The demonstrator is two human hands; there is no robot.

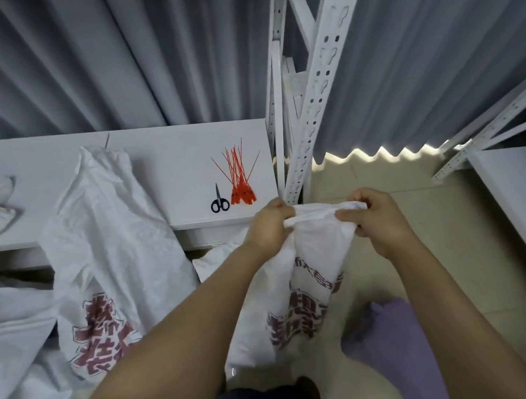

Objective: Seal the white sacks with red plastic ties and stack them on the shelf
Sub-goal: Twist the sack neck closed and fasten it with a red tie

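Head view — nearest the camera, 2 bare forearms are stretched forward above a tiled floor (439, 206), on which a purple cloth (397, 342) is lying to the right. Between the arms a white sack (280, 314) with red print is stood upright. Its mouth is drawn together at the top. The bunched neck is clenched by the curled fingers of the left hand (267, 229), and the top hem is pinched between thumb and fingers of the right hand (377, 217). Neither hand is released, and no tie is seen on this sack.

The step in hand is judged to be the gathering of the neck, ahead of sealing. For the next move 1 hand would have to be freed while the neck is kept bunched by the other. A tie would then be taken, looped round the neck and pulled tight.

To the left a second sack (110, 246) is leaned against the shelf (165, 152), its top lying on the board; whether it is tied cannot be told. Just beyond the left hand, near the shelf's front edge, a pair of scissors (219, 201) is laid beside the bundle of red ties (239, 182) — both within easy reach. Behind stand a perforated white upright (317, 91) and a grey curtain (69, 57).
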